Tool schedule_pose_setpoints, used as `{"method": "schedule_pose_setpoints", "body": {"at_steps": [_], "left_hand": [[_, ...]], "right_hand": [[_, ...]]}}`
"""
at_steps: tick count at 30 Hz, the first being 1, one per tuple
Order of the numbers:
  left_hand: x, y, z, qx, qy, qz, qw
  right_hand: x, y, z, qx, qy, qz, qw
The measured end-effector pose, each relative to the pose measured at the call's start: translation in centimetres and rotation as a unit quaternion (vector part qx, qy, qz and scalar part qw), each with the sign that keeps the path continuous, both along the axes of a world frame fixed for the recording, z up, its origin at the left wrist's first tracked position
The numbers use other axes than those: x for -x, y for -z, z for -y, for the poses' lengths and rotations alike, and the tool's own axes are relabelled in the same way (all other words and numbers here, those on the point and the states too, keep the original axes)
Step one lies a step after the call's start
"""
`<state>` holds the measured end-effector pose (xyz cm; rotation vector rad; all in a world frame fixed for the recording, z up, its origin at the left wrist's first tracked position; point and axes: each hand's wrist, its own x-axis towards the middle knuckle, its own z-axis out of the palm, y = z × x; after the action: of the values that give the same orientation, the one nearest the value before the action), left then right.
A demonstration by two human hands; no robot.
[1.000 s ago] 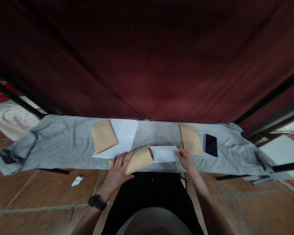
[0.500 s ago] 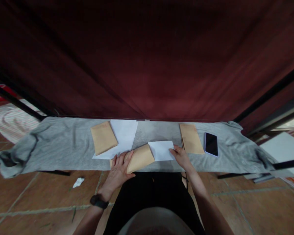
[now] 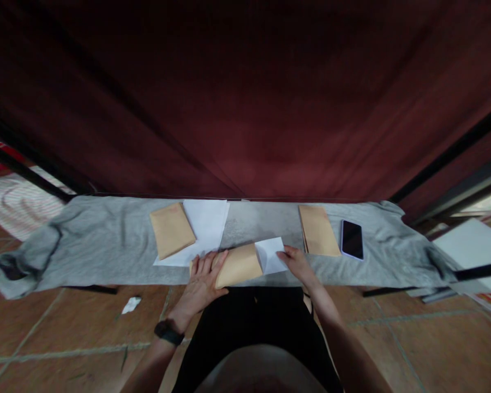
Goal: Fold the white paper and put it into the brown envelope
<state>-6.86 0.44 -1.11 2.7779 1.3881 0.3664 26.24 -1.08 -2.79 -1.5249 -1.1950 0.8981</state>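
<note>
A brown paper envelope [image 3: 241,265] lies at the front edge of the cloth, with a white sheet of paper [image 3: 271,255] partly inside its right end. My left hand [image 3: 204,278] rests on the envelope's left part, fingers stretched out over it. At the sheet's right edge, my right hand [image 3: 297,262] pinches the paper between thumb and fingers. How far the sheet reaches into the envelope is hidden.
To the left, folded brown envelopes [image 3: 172,231] lie on white sheets [image 3: 210,218]. More brown envelopes [image 3: 319,231] and a phone [image 3: 352,239] lie on the right. Grey cloth [image 3: 110,240] covers the narrow table; a dark red curtain [image 3: 245,120] hangs behind.
Less of the white sheet shows outside the envelope. My right hand has moved left with it, and the envelope has shifted slightly right under my left hand.
</note>
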Motion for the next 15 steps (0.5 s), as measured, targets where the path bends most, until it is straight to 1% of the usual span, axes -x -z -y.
{"method": "schedule_pose_setpoints", "body": {"at_steps": [3,6,11,15], "left_hand": [[-1.2,-0.4,-0.1,-0.001,0.015,0.014,1.0],[-2.1,-0.5,-0.4,0.003,0.024,0.023,0.999],[-2.4,0.3,-0.8,0.011,0.048,0.028,0.998],[-2.2,0.8,-0.9,0.015,0.048,0.038,0.998]], "right_hand": [[2.3,0.1,-0.1,-0.014,-0.021,0.026,0.999],[3.8,0.6,-0.2,-0.019,-0.033,0.056,0.998],[5.0,2.0,-0.5,0.027,-0.047,0.054,0.997],[5.3,2.4,-0.4,0.034,-0.036,0.057,0.997]]}}
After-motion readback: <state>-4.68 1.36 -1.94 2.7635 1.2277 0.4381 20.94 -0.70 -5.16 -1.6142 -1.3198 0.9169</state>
